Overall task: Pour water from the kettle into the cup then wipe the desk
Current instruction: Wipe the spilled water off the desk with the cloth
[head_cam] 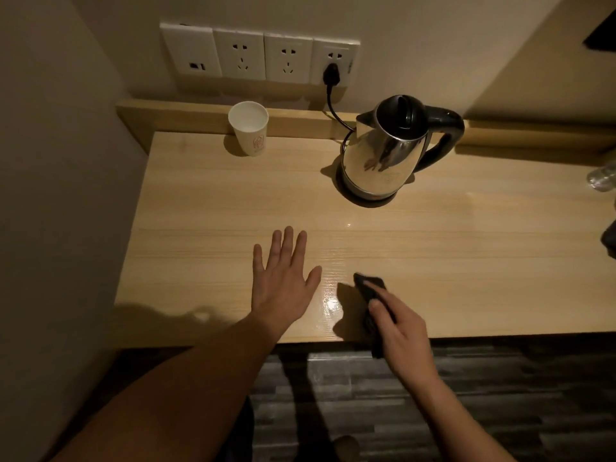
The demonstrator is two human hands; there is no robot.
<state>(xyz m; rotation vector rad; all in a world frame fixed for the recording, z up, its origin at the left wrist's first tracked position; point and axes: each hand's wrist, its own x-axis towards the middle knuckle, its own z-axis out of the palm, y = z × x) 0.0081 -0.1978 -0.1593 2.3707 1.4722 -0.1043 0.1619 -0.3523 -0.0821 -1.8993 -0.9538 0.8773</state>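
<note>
A steel kettle (383, 161) with a black lid and handle stands on its base at the back right of the wooden desk (200, 211). A white paper cup (249, 128) stands upright at the back left, against the raised ledge. My left hand (283, 278) lies flat on the desk, palm down, fingers spread, holding nothing. My right hand (396, 325) grips a dark cloth (368, 288) near the desk's front edge; the cloth's tip touches the surface. A wet, shiny patch (330, 303) lies between the two hands.
A row of white wall sockets (256, 55) sits above the ledge, and the kettle's black plug (331, 75) is in the rightmost one. A clear plastic bottle (603, 178) and a dark object (610, 238) show at the right edge. Walls close in on the left. Dark floor lies below.
</note>
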